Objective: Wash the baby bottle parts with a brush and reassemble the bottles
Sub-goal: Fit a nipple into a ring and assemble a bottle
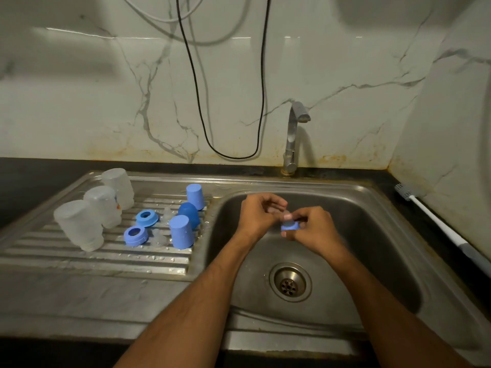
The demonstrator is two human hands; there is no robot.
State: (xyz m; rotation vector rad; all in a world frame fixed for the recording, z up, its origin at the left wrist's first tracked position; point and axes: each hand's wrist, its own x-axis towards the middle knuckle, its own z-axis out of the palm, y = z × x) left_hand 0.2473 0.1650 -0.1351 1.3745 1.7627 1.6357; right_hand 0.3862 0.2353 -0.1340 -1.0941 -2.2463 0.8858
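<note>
While both hands meet above the basin of the stainless steel sink (372, 235), the right hand (313, 227) grips a small blue plastic screw ring (290, 226) between thumb and curled fingers. Just to its left, the left hand (259, 213) pinches a clear, hard-to-see part (277, 209) directly above the ring; what it is cannot be told.

On the ribbed metal draining board (79, 256) to the left stand three frosted clear bottle bodies (79, 224) upside down, three blue plastic caps (182, 235), two more blue rings (136, 235) and two clear teats (158, 236).

Behind the basin rises a steel tap (293, 136). A white-handled bottle brush (435, 221) lies on the dark counter, well apart to the right.
</note>
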